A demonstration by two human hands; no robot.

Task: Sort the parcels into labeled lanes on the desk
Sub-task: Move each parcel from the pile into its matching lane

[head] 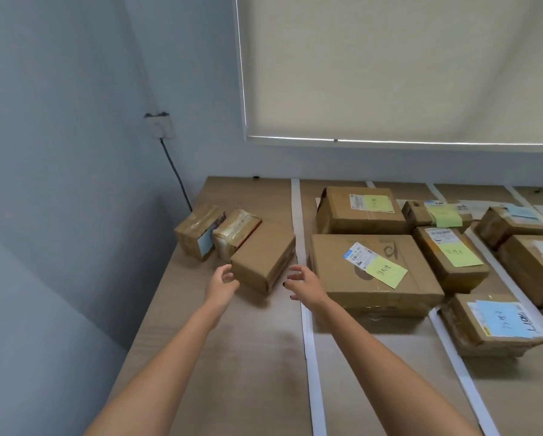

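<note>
Both hands, left hand (221, 283) and right hand (304, 283), are reaching spread and empty toward a plain box (263, 256), while labeled parcels (370, 272) are already filling taped lanes on the bench (232, 357), leaving three unsorted.

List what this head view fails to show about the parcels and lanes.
- Plain box between the left hand and right hand: no label shows on its visible faces.
- Green note and blue note: handwriting too small and blurred to read.
- Taped parcel at the desk's left edge: its blue sticker faces sideways, unreadable.
- Rightmost parcel: cut off by the frame edge.
- Lane labels: none legible anywhere.
</note>
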